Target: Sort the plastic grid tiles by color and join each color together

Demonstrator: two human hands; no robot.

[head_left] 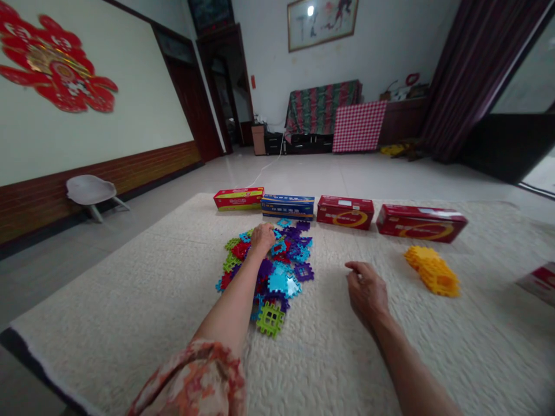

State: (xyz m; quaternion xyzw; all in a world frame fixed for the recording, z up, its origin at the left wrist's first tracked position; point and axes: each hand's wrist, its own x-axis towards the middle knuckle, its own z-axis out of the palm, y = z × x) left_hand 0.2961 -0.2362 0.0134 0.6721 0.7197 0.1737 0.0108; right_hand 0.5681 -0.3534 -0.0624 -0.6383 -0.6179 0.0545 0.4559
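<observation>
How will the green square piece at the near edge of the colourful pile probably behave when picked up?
The green square piece looks like thin moulded plastic with open holes, so it is probably stiff and light. It is flat with toothed edges, so it should not roll; pushed, those teeth may catch on the textured rug.
</observation>
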